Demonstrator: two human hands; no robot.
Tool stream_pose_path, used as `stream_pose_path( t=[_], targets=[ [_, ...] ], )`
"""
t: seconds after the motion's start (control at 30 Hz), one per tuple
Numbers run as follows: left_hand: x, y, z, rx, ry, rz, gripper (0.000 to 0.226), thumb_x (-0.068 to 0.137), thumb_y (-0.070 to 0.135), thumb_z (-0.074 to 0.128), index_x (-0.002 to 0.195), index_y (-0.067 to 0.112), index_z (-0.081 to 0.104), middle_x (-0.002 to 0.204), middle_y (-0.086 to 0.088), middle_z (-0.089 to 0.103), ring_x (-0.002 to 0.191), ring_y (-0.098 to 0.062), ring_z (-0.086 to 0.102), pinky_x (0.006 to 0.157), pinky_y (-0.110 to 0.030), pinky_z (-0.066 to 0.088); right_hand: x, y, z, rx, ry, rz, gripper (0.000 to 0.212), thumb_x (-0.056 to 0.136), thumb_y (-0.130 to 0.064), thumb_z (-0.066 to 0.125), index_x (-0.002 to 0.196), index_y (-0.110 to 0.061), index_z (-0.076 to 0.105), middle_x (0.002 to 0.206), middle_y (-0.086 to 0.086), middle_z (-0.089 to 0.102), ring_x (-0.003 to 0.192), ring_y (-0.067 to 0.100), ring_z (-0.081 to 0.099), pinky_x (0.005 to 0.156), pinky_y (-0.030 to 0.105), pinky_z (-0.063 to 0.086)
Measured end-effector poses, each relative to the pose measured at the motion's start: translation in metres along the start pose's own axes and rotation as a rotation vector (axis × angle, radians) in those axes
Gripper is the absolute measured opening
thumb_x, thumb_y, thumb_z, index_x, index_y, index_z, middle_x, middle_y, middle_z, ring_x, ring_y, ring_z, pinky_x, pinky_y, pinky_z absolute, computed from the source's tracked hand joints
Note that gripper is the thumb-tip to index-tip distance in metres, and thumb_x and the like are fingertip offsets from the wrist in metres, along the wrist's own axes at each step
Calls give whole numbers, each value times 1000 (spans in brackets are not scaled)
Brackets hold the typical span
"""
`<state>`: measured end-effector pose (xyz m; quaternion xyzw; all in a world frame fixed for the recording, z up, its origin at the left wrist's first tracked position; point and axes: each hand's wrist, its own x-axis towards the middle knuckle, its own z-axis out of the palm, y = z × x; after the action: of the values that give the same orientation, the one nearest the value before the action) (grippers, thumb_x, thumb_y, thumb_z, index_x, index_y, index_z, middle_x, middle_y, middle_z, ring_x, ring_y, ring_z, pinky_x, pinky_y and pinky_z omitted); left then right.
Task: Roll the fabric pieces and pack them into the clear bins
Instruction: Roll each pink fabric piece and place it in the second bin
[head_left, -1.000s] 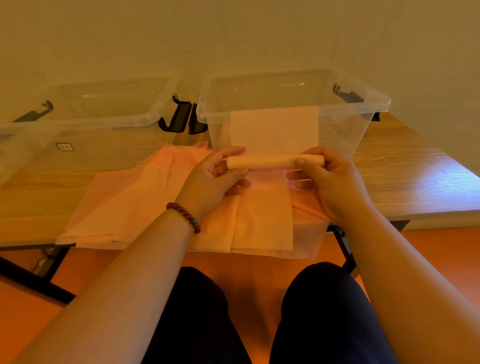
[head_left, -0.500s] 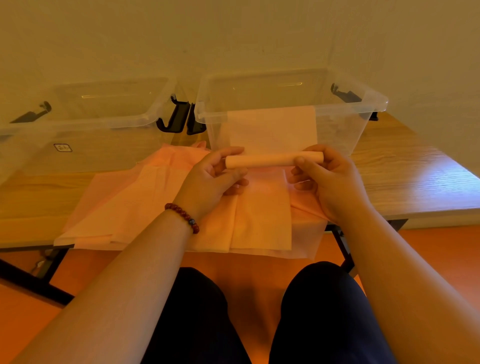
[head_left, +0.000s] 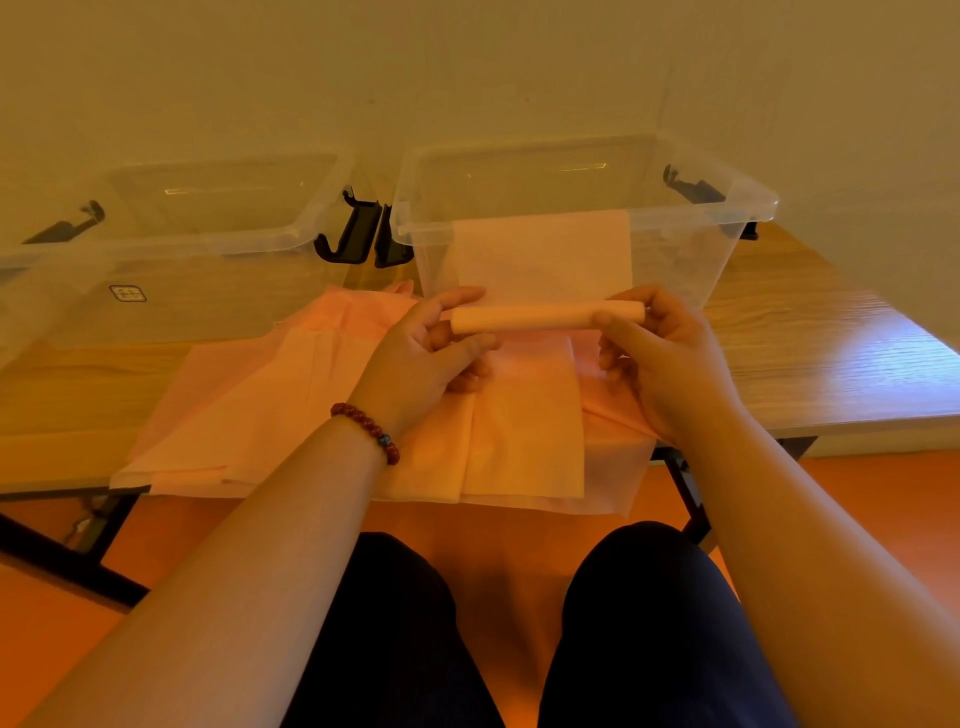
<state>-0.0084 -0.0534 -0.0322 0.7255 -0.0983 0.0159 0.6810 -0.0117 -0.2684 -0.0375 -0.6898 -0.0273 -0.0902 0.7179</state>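
A pale peach fabric roll (head_left: 540, 318) lies level between both hands, just in front of the right clear bin (head_left: 737, 208). Its unrolled end (head_left: 543, 254) runs up the bin's front wall to the rim. My left hand (head_left: 421, 358) pinches the roll's left end between thumb and fingers. My right hand (head_left: 665, 358) grips the right end, thumb on top. Under the hands, a heap of loose peach fabric pieces (head_left: 291, 415) is spread on the wooden table (head_left: 810, 358). The left clear bin (head_left: 197, 218) stands beside the right one; both look empty inside.
Black latch handles (head_left: 358, 234) stick out between the two bins. A plain wall rises right behind them. The fabric heap overhangs the table's front edge above my knees (head_left: 519, 623). The floor is orange.
The roll has crept slightly up toward the bin rim as the hands turn it; otherwise both hands keep the same hold.
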Motion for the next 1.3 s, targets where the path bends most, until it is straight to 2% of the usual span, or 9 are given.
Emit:
stream_pose_path(
  t=[0.2,0.33,0.47,0.57,0.67,0.8,0.97,1.13,1.3],
  targets=[
    [2,-1,-1,30,24,-16,13,93,20,57,104,25,63,70,7,70,63,-7,65,56,-19,51,1,1,1,50,23,14,6,89,-18,67,89,-21,63,74,-5,70,73,16,67,67,33,52],
    [1,-2,0,41,33,-7,9,94,24,56,98,25,64,69,7,71,63,-6,65,55,-18,52,0,0,0,40,-35,3,27,86,-10,70,103,-30,64,87,-4,68,78,18,67,69,34,55],
    [1,-2,0,39,11,5,13,94,23,55,105,26,62,75,7,72,64,-6,65,56,-19,51,-2,0,0,15,-33,-9,17,86,-10,69,99,-22,66,79,-6,69,76,15,66,66,30,53],
    [1,-1,0,28,-17,28,26,93,15,58,115,29,57,78,5,71,64,-6,64,56,-19,52,-3,-1,0,1,-24,-13,10,89,-14,66,96,-21,67,76,-4,69,74,15,66,65,29,54],
    [1,-1,0,34,-19,26,27,93,13,58,115,29,56,77,5,72,64,-6,65,57,-19,52,-3,0,1,-26,-1,-29,6,93,-18,62,94,-21,67,70,-3,68,68,14,64,63,28,54],
    [1,-2,0,40,-2,3,13,93,17,58,103,25,58,72,6,72,62,-6,65,55,-18,51,-3,-1,0,-13,-4,-41,5,93,-19,61,94,-21,66,69,-2,68,66,15,64,62,30,52],
    [1,-1,1,28,8,-10,7,94,23,55,99,23,60,69,5,72,61,-7,65,55,-18,52,-3,-1,-2,81,-59,-19,24,87,-7,67,102,-26,63,76,-1,70,76,20,67,65,33,53],
    [1,-2,0,23,-14,3,20,93,20,58,111,28,59,76,5,73,65,-8,66,57,-20,53,-2,0,-1,78,-47,-18,10,91,-12,63,99,-18,63,70,0,67,70,19,64,62,32,51],
    [1,-4,0,62,-33,20,27,95,22,55,121,27,55,78,6,73,67,-7,66,58,-19,52,-2,-1,0,57,-90,-10,12,90,-12,64,99,-18,60,69,-1,67,67,16,65,64,32,53]
  ],
)
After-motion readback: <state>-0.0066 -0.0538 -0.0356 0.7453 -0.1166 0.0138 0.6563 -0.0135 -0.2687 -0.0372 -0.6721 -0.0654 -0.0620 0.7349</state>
